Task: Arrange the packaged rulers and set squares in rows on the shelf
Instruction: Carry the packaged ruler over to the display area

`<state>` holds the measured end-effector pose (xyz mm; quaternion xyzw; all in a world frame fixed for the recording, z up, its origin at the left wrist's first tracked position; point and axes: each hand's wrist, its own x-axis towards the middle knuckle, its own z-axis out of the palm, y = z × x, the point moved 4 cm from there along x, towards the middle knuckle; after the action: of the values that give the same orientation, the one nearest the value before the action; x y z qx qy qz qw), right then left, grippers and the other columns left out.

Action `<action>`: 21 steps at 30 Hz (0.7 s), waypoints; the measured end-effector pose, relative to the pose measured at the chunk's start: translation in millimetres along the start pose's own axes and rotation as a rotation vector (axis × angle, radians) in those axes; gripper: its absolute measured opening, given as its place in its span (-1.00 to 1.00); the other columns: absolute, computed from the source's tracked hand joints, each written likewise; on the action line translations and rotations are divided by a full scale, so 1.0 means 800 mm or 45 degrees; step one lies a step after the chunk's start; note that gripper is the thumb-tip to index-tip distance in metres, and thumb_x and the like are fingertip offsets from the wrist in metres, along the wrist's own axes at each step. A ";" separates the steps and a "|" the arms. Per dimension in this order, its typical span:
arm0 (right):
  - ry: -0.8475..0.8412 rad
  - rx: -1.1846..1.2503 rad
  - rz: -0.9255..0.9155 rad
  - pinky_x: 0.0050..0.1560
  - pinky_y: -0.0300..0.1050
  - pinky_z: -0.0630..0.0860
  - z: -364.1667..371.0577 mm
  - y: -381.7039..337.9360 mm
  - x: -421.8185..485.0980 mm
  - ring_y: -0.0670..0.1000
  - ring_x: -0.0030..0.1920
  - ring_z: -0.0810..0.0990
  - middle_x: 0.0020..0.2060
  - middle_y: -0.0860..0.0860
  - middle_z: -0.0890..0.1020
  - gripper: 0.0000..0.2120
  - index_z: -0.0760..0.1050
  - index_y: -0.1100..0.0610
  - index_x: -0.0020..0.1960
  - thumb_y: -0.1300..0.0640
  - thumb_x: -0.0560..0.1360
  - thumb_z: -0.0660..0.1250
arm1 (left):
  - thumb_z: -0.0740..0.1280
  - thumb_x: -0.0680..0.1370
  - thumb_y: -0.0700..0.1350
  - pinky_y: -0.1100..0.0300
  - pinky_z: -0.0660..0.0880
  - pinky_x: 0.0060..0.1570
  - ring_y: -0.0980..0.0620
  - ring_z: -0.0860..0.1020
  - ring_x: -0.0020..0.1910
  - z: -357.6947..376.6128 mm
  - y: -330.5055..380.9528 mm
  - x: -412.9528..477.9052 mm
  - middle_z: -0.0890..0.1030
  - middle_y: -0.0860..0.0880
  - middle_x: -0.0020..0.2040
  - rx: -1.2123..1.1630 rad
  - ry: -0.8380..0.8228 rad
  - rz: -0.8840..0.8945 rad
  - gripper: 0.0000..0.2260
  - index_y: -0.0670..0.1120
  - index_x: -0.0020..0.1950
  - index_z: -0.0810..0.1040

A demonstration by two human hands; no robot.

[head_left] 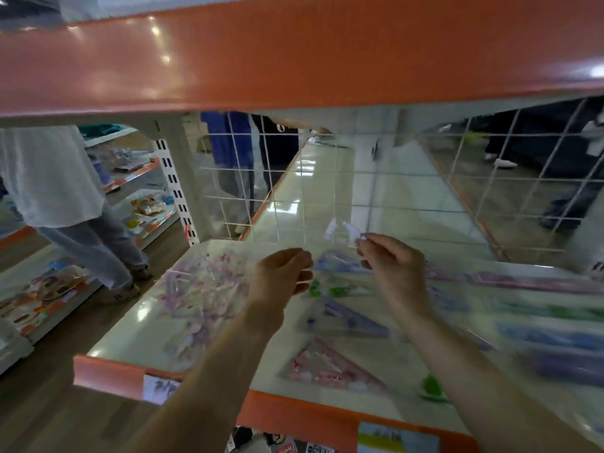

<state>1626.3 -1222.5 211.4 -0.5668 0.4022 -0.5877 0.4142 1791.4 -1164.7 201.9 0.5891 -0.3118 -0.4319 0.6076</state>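
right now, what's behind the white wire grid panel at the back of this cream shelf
Another glossy cream shelf running away, with people's legs either side. The orange upper shelf hides their upper bodies; the held clear plastic packet veils a low patch.

Head view, close, facing shelf [209,325]; blurred.
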 end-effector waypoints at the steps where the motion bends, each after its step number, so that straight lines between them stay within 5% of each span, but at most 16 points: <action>1: 0.002 -0.111 -0.174 -0.11 -0.26 0.55 -0.005 0.000 -0.006 -0.16 -0.23 0.61 -0.29 -0.15 0.68 -0.80 0.64 -0.02 -0.15 0.28 0.48 0.39 | 0.32 0.56 -0.17 0.10 0.53 -0.07 -0.04 0.61 -0.15 0.018 -0.004 -0.005 0.66 -0.10 -0.09 -0.008 -0.105 0.008 -0.89 -0.13 0.02 0.61; 4: -0.105 -0.529 -0.622 0.02 -0.29 0.51 -0.003 0.008 -0.031 -0.11 -0.02 0.59 -0.01 -0.06 0.64 -0.80 0.64 0.15 0.07 0.19 0.47 0.34 | 0.25 0.60 -0.14 0.13 0.57 -0.02 -0.04 0.64 -0.07 0.066 -0.013 -0.020 0.67 -0.12 -0.06 -0.064 -0.417 0.041 -0.83 -0.15 0.05 0.61; 9: -0.170 -0.668 -0.728 0.17 -0.27 0.43 -0.015 0.019 -0.043 -0.02 0.15 0.53 0.15 0.04 0.59 -0.72 0.61 0.17 0.13 0.09 0.51 0.25 | 0.13 0.65 -0.23 0.12 0.55 -0.14 -0.07 0.60 -0.17 0.068 -0.023 -0.012 0.63 -0.18 -0.09 -0.250 -0.432 0.003 -0.77 -0.21 0.12 0.56; 13: 0.079 -0.368 -0.481 0.02 -0.43 0.44 -0.044 0.030 -0.037 -0.05 0.01 0.58 0.11 0.09 0.56 -0.75 0.51 0.15 0.23 0.21 0.57 0.26 | 0.15 0.62 -0.26 0.17 0.44 -0.34 0.03 0.51 -0.38 0.054 -0.030 -0.013 0.62 -0.10 -0.17 -0.108 -0.383 -0.038 -0.79 -0.17 0.01 0.58; 21: 0.041 -0.187 -0.283 -0.07 -0.44 0.47 -0.047 0.036 -0.034 -0.25 -0.12 0.59 -0.11 0.03 0.65 -0.80 0.58 0.25 0.12 0.34 0.51 0.33 | 0.20 0.60 -0.30 0.26 0.41 -0.44 0.06 0.43 -0.44 0.042 -0.014 -0.011 0.60 -0.10 -0.22 0.179 -0.391 0.037 -0.82 -0.17 -0.05 0.59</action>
<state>1590.0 -1206.4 174.4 -0.6272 0.3854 -0.6081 0.2973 1756.2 -1170.8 195.9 0.5527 -0.4389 -0.4851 0.5163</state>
